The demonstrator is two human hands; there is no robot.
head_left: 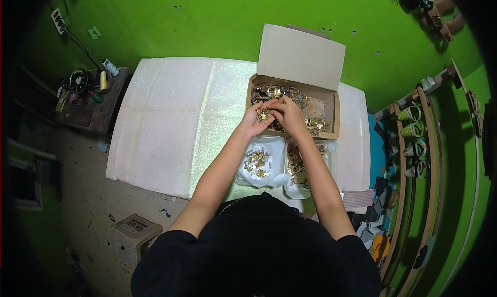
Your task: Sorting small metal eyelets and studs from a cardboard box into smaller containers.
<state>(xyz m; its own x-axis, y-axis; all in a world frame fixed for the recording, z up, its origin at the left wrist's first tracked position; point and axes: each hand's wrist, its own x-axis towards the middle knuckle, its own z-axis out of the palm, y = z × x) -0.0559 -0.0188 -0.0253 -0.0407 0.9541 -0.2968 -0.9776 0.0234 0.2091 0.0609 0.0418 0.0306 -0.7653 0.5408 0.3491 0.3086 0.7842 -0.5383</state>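
Brass-coloured metal fittings (pixel 265 116) sit pinched between both hands above the open cardboard box (pixel 326 98), at about 1 o'clock on the white padded table (pixel 165 121). The left hand (pixel 253 122) is cupped with fingers curled, cradling the small cluster; the right hand (pixel 289 116) has its fingertips closed down on the same cluster from the other side. How many pieces are gripped cannot be told. More gold fittings fill the box beneath. 2 white plastic bags lie at 6 o'clock of the box, the left bag (pixel 261 162) holding sorted gold pieces, the right bag (pixel 300 167) partly hidden by the forearm.

Risk: the pieces look small and tangled; pulling them apart could flick 1 off the table edge, or drop it back unsorted.
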